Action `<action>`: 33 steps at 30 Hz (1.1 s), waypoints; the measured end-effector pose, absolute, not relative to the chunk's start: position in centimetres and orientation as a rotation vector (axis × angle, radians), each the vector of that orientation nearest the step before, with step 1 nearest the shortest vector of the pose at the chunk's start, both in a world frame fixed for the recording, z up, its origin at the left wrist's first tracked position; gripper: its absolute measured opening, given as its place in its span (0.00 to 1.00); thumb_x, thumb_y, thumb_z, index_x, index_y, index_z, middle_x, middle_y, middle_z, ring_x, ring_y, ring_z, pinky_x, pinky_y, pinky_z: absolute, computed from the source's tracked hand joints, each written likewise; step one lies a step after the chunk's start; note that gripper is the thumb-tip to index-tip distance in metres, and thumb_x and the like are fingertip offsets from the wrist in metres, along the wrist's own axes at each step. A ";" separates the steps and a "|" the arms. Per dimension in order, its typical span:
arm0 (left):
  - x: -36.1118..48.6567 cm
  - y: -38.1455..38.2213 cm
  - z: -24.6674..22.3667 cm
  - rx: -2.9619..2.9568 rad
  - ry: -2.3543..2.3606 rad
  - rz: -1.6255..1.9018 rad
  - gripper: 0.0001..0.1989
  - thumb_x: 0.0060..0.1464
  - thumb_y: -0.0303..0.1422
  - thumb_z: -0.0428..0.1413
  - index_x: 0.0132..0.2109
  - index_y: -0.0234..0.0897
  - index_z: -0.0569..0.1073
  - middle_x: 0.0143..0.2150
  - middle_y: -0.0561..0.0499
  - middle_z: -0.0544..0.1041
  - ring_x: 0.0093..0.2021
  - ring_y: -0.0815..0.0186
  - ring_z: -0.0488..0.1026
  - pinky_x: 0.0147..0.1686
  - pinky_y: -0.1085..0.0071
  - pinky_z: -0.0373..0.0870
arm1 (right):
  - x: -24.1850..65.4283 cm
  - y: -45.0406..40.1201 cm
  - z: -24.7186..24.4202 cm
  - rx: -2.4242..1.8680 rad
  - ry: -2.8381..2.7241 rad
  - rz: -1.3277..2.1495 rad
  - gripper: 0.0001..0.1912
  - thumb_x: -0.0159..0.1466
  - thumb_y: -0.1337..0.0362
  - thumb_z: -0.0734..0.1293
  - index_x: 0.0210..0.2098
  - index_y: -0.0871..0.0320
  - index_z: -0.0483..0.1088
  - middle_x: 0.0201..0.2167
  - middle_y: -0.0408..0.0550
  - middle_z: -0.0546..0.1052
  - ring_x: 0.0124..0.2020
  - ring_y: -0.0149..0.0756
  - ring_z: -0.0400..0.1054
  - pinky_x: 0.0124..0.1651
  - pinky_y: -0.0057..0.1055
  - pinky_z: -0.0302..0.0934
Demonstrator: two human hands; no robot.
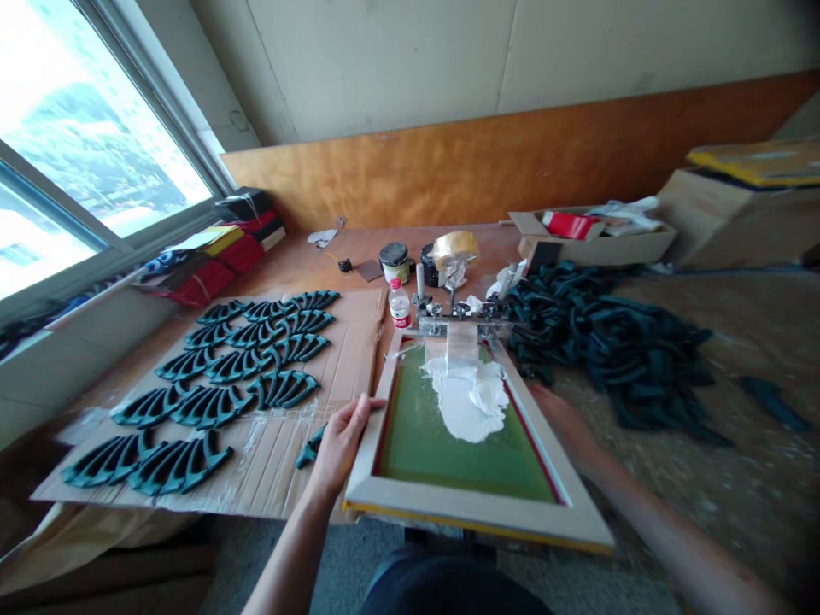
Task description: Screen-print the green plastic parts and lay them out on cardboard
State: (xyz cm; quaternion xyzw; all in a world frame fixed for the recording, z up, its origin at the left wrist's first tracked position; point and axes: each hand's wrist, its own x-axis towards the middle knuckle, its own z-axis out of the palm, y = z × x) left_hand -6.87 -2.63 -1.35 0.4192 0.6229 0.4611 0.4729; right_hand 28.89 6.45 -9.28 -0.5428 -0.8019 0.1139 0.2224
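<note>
A wooden-framed screen [480,506] with green mesh is fixed by metal clamps [436,318] at its far end. White paste [466,406] lies on the mesh, and a squeegee blade [462,346] stands in it near the clamps. My left hand [344,436] holds the frame's left side, its fingers bent at the edge. Beside that hand a dark green strip [311,448] lies on the cardboard, partly hidden. My right hand [556,418] is by the frame's right side; its fingers are blurred and mostly hidden behind the frame.
Rows of dark green fanned pieces [211,401] cover the cardboard [349,342] at left. A heap of dark green strips [615,342] lies at right. Behind the frame are a small bottle [399,304], a jar [394,261] and a tape roll [455,246]. Boxes [602,248] stand at the back right.
</note>
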 end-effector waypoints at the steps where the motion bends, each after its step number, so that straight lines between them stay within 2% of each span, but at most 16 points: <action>1: -7.0 -3.4 -3.4 1.012 1.528 1.061 0.29 0.55 0.50 0.53 0.53 0.32 0.73 0.33 0.49 0.79 0.33 0.65 0.74 0.32 0.74 0.68 | 29.0 7.4 -8.3 -1.503 -2.188 0.291 0.16 0.66 0.61 0.56 0.48 0.53 0.72 0.42 0.50 0.75 0.39 0.43 0.71 0.41 0.37 0.66; 3: -6.9 -4.2 -7.1 1.019 1.560 0.982 0.34 0.53 0.49 0.55 0.61 0.33 0.66 0.34 0.49 0.79 0.33 0.64 0.74 0.33 0.72 0.69 | 27.6 9.3 -6.3 -1.444 -2.166 0.218 0.19 0.66 0.57 0.59 0.54 0.55 0.67 0.49 0.53 0.72 0.44 0.44 0.70 0.46 0.38 0.66; 5: -6.7 -4.2 -9.7 1.075 1.645 0.920 0.35 0.54 0.47 0.54 0.65 0.36 0.61 0.34 0.49 0.79 0.33 0.63 0.75 0.34 0.71 0.70 | 24.7 10.5 -4.7 -1.353 -2.244 0.128 0.26 0.61 0.57 0.66 0.57 0.56 0.62 0.53 0.56 0.68 0.50 0.46 0.66 0.51 0.40 0.63; 7: -6.7 -4.0 -11.0 1.143 1.730 0.846 0.32 0.55 0.45 0.53 0.64 0.38 0.61 0.36 0.49 0.80 0.36 0.62 0.75 0.37 0.71 0.70 | 21.5 10.7 -3.9 -1.314 -2.410 0.104 0.24 0.58 0.61 0.69 0.53 0.57 0.65 0.49 0.55 0.70 0.51 0.46 0.65 0.50 0.39 0.63; 10: -6.8 -3.7 -11.5 1.194 1.788 0.758 0.29 0.57 0.43 0.50 0.63 0.40 0.63 0.39 0.49 0.80 0.39 0.61 0.76 0.39 0.71 0.69 | 19.0 9.1 -4.6 -1.305 -2.637 0.184 0.07 0.59 0.70 0.66 0.38 0.57 0.69 0.36 0.49 0.74 0.41 0.41 0.67 0.42 0.33 0.62; 11: -6.9 -3.7 -11.5 1.211 1.797 0.742 0.28 0.57 0.43 0.50 0.63 0.40 0.64 0.41 0.48 0.80 0.41 0.61 0.76 0.40 0.71 0.69 | 19.0 8.2 -5.1 -1.267 -2.684 0.190 0.06 0.59 0.73 0.64 0.34 0.57 0.69 0.33 0.48 0.74 0.39 0.39 0.67 0.40 0.31 0.61; 15: -7.0 -3.8 -11.7 1.270 1.803 0.720 0.28 0.59 0.45 0.47 0.63 0.40 0.64 0.40 0.48 0.79 0.40 0.61 0.76 0.41 0.71 0.68 | 21.6 4.7 -6.2 -0.864 -2.823 0.175 0.11 0.59 0.78 0.58 0.32 0.59 0.68 0.31 0.49 0.73 0.37 0.38 0.65 0.39 0.31 0.59; 18: -6.9 -3.9 -11.9 1.259 1.812 0.741 0.29 0.58 0.47 0.47 0.62 0.38 0.65 0.34 0.50 0.78 0.36 0.62 0.75 0.37 0.71 0.68 | 23.0 4.4 -5.3 -0.644 -2.919 0.293 0.10 0.58 0.77 0.60 0.30 0.58 0.68 0.29 0.47 0.73 0.35 0.37 0.64 0.37 0.31 0.58; 20: -6.9 -4.0 -12.1 1.243 1.807 0.775 0.29 0.58 0.47 0.47 0.61 0.38 0.66 0.34 0.50 0.78 0.35 0.62 0.75 0.36 0.71 0.68 | 22.9 4.9 -4.8 -0.676 -2.905 0.363 0.09 0.58 0.76 0.62 0.28 0.57 0.69 0.27 0.45 0.72 0.33 0.36 0.64 0.35 0.30 0.58; 23: -6.8 -4.0 -12.1 1.200 1.763 0.832 0.28 0.57 0.47 0.49 0.60 0.38 0.67 0.36 0.49 0.79 0.36 0.61 0.75 0.36 0.71 0.68 | 21.9 4.8 -5.6 -0.779 -2.728 0.209 0.12 0.59 0.77 0.59 0.34 0.58 0.71 0.30 0.48 0.74 0.36 0.37 0.66 0.37 0.31 0.60; 27: -6.9 -4.0 -12.2 1.107 1.713 0.875 0.30 0.55 0.48 0.51 0.61 0.37 0.66 0.35 0.48 0.79 0.34 0.61 0.75 0.35 0.70 0.69 | 22.1 2.3 -8.0 -0.613 -2.619 -0.042 0.17 0.60 0.77 0.56 0.42 0.62 0.72 0.38 0.55 0.76 0.42 0.41 0.67 0.43 0.36 0.63; 31: -7.0 -4.0 -12.2 1.058 1.662 0.904 0.31 0.55 0.48 0.52 0.61 0.36 0.65 0.35 0.48 0.79 0.34 0.62 0.75 0.33 0.70 0.69 | 22.7 2.7 -7.0 -0.710 -2.694 0.193 0.11 0.62 0.72 0.60 0.40 0.58 0.73 0.34 0.49 0.76 0.37 0.37 0.68 0.40 0.33 0.64; 33: -7.0 -4.0 -11.6 1.037 1.632 0.914 0.32 0.54 0.48 0.53 0.62 0.36 0.64 0.33 0.49 0.78 0.32 0.63 0.74 0.31 0.71 0.68 | 21.9 4.8 -5.5 -0.889 -2.635 0.280 0.11 0.63 0.68 0.63 0.44 0.56 0.72 0.36 0.48 0.76 0.38 0.37 0.69 0.41 0.32 0.64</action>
